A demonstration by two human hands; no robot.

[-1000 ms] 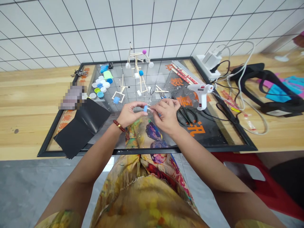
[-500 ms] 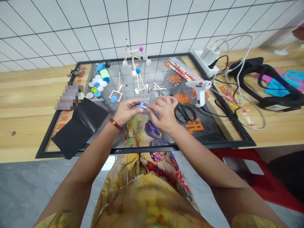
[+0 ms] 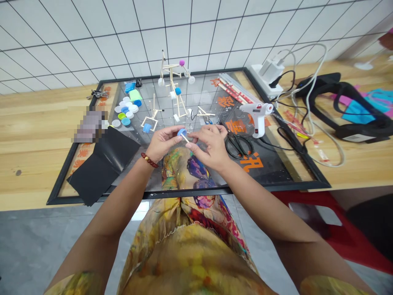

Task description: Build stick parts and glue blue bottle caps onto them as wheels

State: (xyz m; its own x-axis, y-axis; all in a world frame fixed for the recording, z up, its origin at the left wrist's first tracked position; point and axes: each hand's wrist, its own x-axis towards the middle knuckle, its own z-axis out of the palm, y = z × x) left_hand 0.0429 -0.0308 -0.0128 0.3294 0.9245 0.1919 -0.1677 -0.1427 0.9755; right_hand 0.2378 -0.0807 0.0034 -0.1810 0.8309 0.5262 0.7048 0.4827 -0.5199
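Mid-frame, the left hand (image 3: 163, 143) pinches a blue cap (image 3: 181, 132), seemingly steadying it for the right hand (image 3: 212, 148), whose grip is unclear.

The left hand (image 3: 162, 143) partly hides the blue cap (image 3: 182, 132).

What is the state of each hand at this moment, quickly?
Left hand: closed, pinching a blue cap.
Right hand: at the end of a pale stick; grip cannot be told.
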